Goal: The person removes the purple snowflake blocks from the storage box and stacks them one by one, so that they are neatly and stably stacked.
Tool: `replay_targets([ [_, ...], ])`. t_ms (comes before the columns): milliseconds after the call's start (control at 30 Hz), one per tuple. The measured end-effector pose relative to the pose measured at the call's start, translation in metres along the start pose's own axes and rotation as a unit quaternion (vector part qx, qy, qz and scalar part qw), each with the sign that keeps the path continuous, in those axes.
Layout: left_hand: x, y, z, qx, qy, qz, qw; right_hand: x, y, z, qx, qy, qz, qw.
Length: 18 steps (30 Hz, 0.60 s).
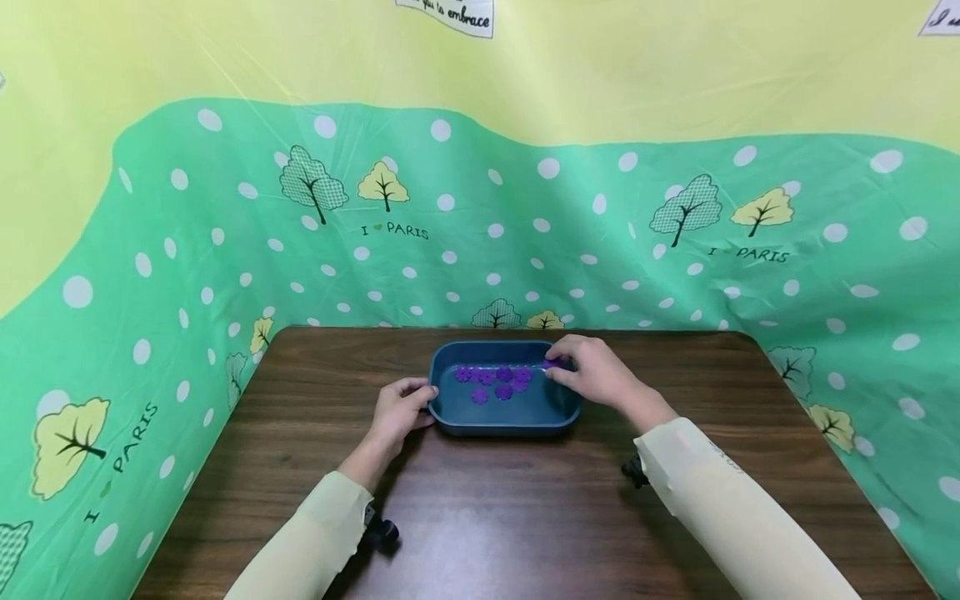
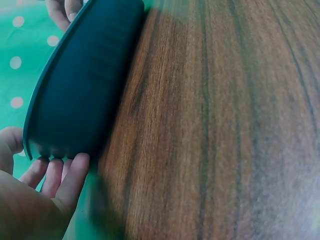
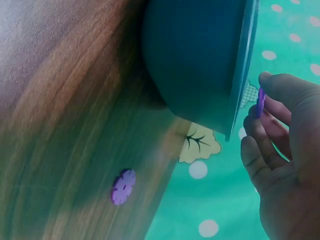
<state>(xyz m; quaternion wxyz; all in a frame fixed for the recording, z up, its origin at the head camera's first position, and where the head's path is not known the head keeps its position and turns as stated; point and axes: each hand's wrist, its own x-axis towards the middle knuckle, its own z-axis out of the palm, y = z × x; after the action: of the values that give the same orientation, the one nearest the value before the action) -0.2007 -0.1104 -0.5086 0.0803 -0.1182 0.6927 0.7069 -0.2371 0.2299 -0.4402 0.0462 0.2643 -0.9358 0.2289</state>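
Note:
A dark blue rectangular tray [image 1: 502, 430] stands near the back of the table, with several purple notched plastic discs [image 1: 504, 392] lying inside. At its left end my left hand [image 1: 397, 412] grips the wall, thumb at the rim and fingers [image 2: 75, 177] against the outside. My right hand [image 1: 596, 372] is over the tray's right end. Between its thumb and fingers it pinches one purple notched disc [image 3: 260, 102], held edge-on beside the rim in the right wrist view. Another such disc [image 3: 123, 187] lies on the table by the tray's right end, hidden in the head view.
The brown wood-grain table [image 1: 495, 517] extends toward me and to both sides. Behind it hangs a green and yellow cloth [image 1: 480, 250] with white dots and printed trees. Dark camera mounts [image 1: 381, 533] sit under both wrists.

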Motion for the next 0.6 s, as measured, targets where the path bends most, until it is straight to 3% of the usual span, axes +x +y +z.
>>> replay_targets([
  [267, -0.001, 0.001, 0.0, 0.0, -0.002, 0.002, 1.0, -0.009, 0.007, -0.01, 0.029, 0.007, 0.02, 0.9994],
  [600, 0.001, 0.0, 0.0, -0.007, 0.002, 0.003, 1.0, -0.024, 0.026, -0.009, 0.023, 0.046, 0.026, 0.9984],
])
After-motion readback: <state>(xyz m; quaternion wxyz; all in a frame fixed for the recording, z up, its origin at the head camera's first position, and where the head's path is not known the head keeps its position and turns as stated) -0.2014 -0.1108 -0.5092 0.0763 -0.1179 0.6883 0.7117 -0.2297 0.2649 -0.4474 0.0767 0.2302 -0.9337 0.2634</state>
